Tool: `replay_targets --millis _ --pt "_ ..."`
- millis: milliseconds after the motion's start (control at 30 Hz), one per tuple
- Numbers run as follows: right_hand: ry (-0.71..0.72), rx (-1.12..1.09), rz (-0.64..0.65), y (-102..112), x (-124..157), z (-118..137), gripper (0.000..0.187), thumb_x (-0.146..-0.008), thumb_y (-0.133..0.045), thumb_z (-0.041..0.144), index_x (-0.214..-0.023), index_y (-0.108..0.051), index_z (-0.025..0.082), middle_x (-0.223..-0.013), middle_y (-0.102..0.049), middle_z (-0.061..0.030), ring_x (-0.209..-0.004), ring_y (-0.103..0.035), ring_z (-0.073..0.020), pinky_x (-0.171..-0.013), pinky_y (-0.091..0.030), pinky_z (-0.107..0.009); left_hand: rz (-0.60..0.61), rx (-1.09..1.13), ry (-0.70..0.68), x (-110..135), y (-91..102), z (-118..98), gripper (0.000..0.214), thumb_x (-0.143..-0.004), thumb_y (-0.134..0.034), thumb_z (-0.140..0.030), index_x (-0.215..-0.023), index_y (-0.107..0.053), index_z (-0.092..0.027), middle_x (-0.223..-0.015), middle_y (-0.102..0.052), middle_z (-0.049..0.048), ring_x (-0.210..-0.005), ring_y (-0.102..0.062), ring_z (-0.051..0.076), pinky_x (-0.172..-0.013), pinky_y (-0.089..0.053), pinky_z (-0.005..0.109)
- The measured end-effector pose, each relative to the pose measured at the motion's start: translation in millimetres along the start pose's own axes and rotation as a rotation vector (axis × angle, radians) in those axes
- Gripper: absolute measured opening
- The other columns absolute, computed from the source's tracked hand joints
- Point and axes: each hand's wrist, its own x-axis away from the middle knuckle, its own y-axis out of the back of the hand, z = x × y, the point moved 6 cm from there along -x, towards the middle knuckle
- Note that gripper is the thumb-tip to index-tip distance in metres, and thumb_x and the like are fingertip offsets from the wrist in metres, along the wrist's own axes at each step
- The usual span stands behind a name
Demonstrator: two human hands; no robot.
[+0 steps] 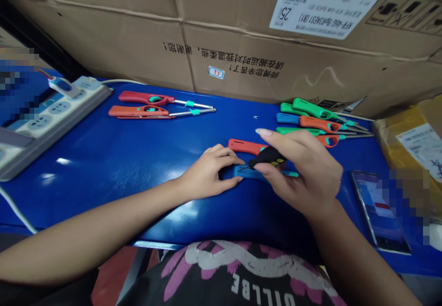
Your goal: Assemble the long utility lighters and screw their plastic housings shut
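Observation:
A blue long-nosed lighter [253, 173] lies on the table in front of me. My left hand [209, 172] pinches its left end between thumb and fingers. In my right hand [305, 172] is a small black screwdriver [271, 158] with yellow marks on its handle. The screwdriver's tip points down to the left and meets the blue lighter near its slot. Just behind lies a red lighter [246, 146], its right part hidden by the screwdriver and my right hand. My right fingers also cover the blue lighter's middle.
An orange lighter [138, 112] and a red lighter [143, 97] lie at the back left. Several green, blue and orange lighters [312, 123] are grouped at the back right. A power strip [57, 112], a phone [380, 214] and a large carton [228, 39] surround the blue table [138, 154].

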Motion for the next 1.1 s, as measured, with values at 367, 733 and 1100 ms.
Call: replay_targets --millis 367,733,1100 --pt "-0.037 -0.06 -0.009 -0.6 4.8 -9.5 0.04 -0.096 -0.064 0.031 -0.135 -0.062 0.027 -0.095 -0.072 -0.0037 -0.077 -0.066 -0.0187 -0.065 -0.056 -0.032 0.007 0.018 0.018 0.1 0.6 -1.6 0.027 -0.089 -0.072 -0.028 -0.115 -0.07 -0.02 -0.109 -0.07 0.0054 -0.099 -0.06 0.022 -0.093 -0.046 0.041" --pt "-0.036 -0.017 -0.038 -0.6 5.3 -7.7 0.045 -0.096 -0.064 0.025 -0.141 -0.058 0.026 -0.103 -0.075 -0.0046 -0.079 -0.067 -0.0182 -0.069 -0.059 -0.032 -0.009 0.014 0.0 0.2 0.4 -0.8 0.028 -0.09 -0.072 -0.029 -0.116 -0.07 -0.019 -0.108 -0.07 0.0057 -0.098 -0.06 0.022 -0.092 -0.046 0.041" --pt "-0.037 -0.034 -0.032 0.6 4.4 -8.1 0.043 -0.094 -0.067 0.023 -0.136 -0.062 0.026 -0.091 -0.069 -0.0028 -0.073 -0.062 -0.0155 -0.064 -0.056 -0.029 0.0 0.013 0.006 -0.4 0.6 -0.6 0.027 -0.09 -0.072 -0.029 -0.115 -0.07 -0.02 -0.108 -0.069 0.005 -0.098 -0.06 0.021 -0.093 -0.046 0.04"
